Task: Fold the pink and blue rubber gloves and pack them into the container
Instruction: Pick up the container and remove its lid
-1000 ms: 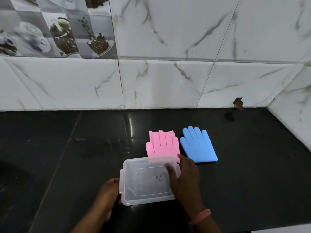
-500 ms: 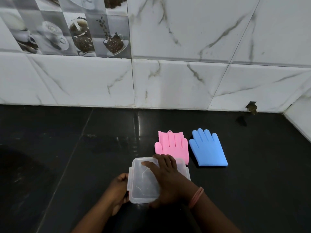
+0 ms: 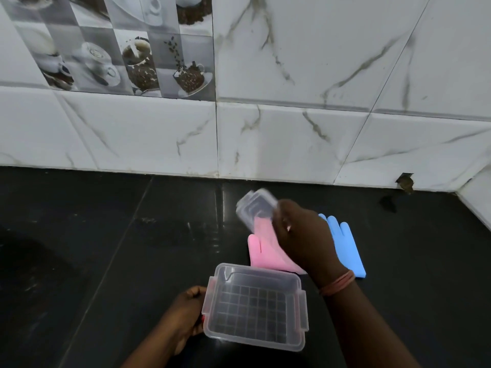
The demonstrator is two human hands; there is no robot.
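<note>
A clear plastic container (image 3: 301, 309) stands open and empty on the black counter near me. My left hand (image 3: 186, 314) grips its left side. My right hand (image 3: 303, 235) holds the clear lid (image 3: 256, 208) lifted and tilted in the air above the gloves; the lid is blurred. The pink glove (image 3: 263, 253) lies flat just behind the container, partly hidden by my right hand. To its right lies the blue glove (image 3: 345, 245), flat, fingers pointing to the wall.
The black counter (image 3: 106, 235) runs left to a marbled tile wall (image 3: 292, 128) at the back and a side wall at the far right. A small hole (image 3: 405, 181) sits in the wall's base at the right.
My right hand has taken the lid off the container and lifted it up and back over the gloves. The container now stands open. My left hand stays on its side.
</note>
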